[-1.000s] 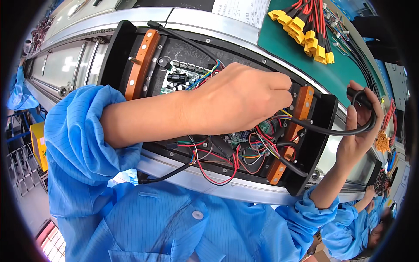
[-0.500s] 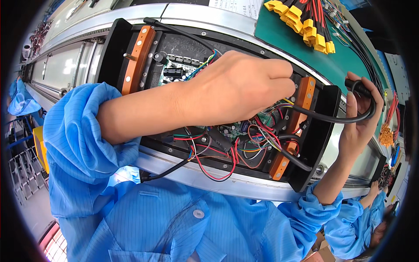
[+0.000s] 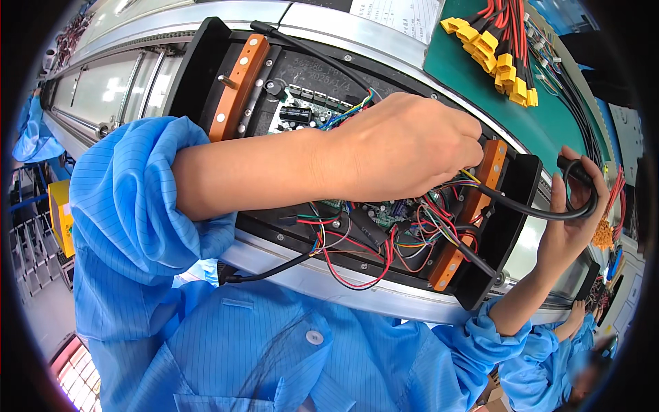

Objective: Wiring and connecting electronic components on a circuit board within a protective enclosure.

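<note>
The left hand (image 3: 419, 147) reaches across the middle of a black open housing (image 3: 281, 240), knuckles up and fingers curled; the fingertips are hidden, so whether they grip anything cannot be told. Beyond the housing's right end, the right hand (image 3: 571, 223) holds a black cable (image 3: 522, 207) between thumb and fingers, its free end bent back in a loop; the cable runs over that end wall into the housing. Near the housing's near edge, red, white and multicoloured thin wires (image 3: 357, 285) spill in loops, and a second black cable (image 3: 274, 272) hangs out over that edge onto the aluminium rail (image 3: 329, 296). An orange bar (image 3: 237, 93) stands inside the left end, another (image 3: 489, 172) inside the right. A circuit board (image 3: 283, 125) sits toward the far left corner. Past the far edge, yellow connectors (image 3: 486, 53) on red and black leads lie on a green mat (image 3: 542, 127), next to a printed sheet (image 3: 398, 15).
</note>
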Motion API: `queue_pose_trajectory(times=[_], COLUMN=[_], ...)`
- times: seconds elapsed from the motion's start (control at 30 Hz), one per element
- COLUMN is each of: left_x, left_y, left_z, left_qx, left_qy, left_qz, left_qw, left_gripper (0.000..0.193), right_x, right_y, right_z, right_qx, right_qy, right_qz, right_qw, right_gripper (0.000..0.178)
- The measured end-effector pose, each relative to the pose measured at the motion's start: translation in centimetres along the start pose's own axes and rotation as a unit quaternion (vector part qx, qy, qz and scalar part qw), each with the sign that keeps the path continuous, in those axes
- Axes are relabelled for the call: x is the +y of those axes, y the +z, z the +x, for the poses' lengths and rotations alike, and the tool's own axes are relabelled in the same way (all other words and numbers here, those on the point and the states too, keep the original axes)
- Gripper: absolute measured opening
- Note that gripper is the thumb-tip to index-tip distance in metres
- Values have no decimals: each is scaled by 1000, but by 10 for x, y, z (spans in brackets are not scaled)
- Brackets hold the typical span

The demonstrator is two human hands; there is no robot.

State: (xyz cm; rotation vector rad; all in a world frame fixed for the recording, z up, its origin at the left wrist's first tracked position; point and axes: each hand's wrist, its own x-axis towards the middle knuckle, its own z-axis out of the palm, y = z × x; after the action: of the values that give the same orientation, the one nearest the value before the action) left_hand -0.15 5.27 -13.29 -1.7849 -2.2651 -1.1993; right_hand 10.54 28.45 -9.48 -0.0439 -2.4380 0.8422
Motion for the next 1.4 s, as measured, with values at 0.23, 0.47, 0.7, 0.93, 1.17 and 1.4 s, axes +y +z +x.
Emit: queue_pose_trajectory(times=[0.23, 0.47, 0.7, 0.93, 1.17, 1.4], left_x=[-1, 2, 3, 0, 8, 12], left_y=[3, -1, -1, -2, -3, -2], left_z=[1, 4, 5, 2, 9, 12], left_qx=[-1, -1, -2, -5, -19, -17], left_qy=[-7, -2, -3, -1, -13, -16], left_qz=[14, 9, 13, 1, -22, -31], left_qw=[1000, 1000, 1000, 1000, 999, 999], left_gripper=[15, 15, 15, 15, 13, 13], right_x=[-2, -5, -5, -3, -5, -8], right_y=[2, -4, -6, -3, -7, -16], right_z=[0, 1, 2, 1, 0, 0], right_qx=[5, 7, 6, 7, 15, 22], right_qy=[1, -4, -17, -22, -23, -21], right_qz=[-10, -26, -29, -22, -28, -40], right_qw=[1000, 1000, 999, 999, 999, 999], right_gripper=[43, 43, 43, 43, 43, 43])
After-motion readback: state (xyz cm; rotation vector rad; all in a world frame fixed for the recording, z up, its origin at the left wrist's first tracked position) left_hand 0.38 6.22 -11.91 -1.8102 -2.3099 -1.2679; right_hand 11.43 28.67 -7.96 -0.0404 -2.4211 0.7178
